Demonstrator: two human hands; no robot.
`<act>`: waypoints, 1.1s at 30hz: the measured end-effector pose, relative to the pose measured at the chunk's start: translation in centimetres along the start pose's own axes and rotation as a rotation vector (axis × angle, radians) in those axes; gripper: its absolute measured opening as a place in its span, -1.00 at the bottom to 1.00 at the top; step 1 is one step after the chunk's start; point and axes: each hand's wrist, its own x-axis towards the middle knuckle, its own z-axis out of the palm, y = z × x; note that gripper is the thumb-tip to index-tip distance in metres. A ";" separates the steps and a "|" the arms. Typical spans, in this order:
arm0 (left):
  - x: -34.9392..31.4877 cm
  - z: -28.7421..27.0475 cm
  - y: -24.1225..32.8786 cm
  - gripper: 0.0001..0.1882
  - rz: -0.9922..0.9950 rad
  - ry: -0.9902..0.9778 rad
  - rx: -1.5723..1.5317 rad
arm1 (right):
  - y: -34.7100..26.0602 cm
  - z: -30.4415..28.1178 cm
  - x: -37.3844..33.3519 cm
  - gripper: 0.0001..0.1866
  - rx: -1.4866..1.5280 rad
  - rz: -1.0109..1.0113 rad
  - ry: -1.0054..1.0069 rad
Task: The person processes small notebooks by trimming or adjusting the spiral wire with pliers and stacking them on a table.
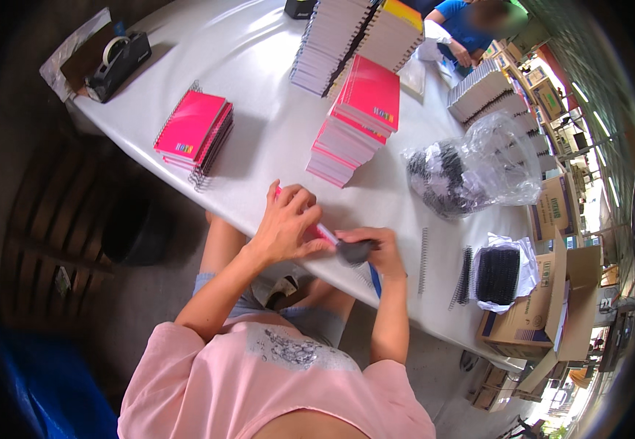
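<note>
My left hand [288, 224] grips a pink notebook [325, 234] at the table's near edge, fingers curled over it and hiding most of it. At the notebook's right end, my right hand [385, 250] is closed on a dark rounded object [355, 252], blurred, its kind unclear. A blue strip [375, 279] shows below that hand. Beyond my hands stands a leaning stack of pink notebooks [354, 124] without visible coils. To the left lies a smaller pile of pink notebooks [193, 128] with dark spiral coils along their edges.
Tall stacks of spiral-bound books [332, 44] rise at the back. On the right are a clear bag of black coils [471, 168], loose coils [424, 260], a coil bundle on paper [498, 274] and an open carton [530, 307]. A tape dispenser [120, 66] stands far left. Another person [464, 36] works opposite.
</note>
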 end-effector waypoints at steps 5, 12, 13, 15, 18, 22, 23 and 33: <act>0.7 -0.1 0.2 -0.41 -0.011 -0.033 -0.045 | -1.0 1.0 0.6 -0.76 0.376 -0.119 0.065; 0.7 0.1 -0.5 -0.43 -0.005 -0.065 -0.082 | -3.0 1.3 1.1 -0.62 -0.093 0.011 0.124; 0.6 0.1 -0.6 -0.42 -0.004 -0.060 -0.078 | -1.9 1.0 1.5 -0.62 -0.312 0.102 0.142; 1.2 -0.1 -0.3 -0.41 0.021 -0.025 -0.095 | -2.3 0.4 2.0 -0.62 -0.403 0.275 0.305; 0.8 0.0 -0.4 -0.41 -0.007 -0.039 -0.140 | -2.6 1.8 1.5 -0.70 0.283 -0.136 0.097; 1.3 0.0 -1.2 -0.39 -0.065 0.027 -0.277 | -2.5 1.5 2.7 -0.63 -0.515 0.369 0.421; 0.9 0.4 -1.5 -0.38 -0.091 0.121 -0.250 | -2.3 2.0 2.6 -0.63 -0.140 0.183 0.378; 0.2 2.8 -4.5 0.04 -0.236 0.165 -0.644 | -3.1 3.1 4.5 -0.65 -0.356 -0.011 0.134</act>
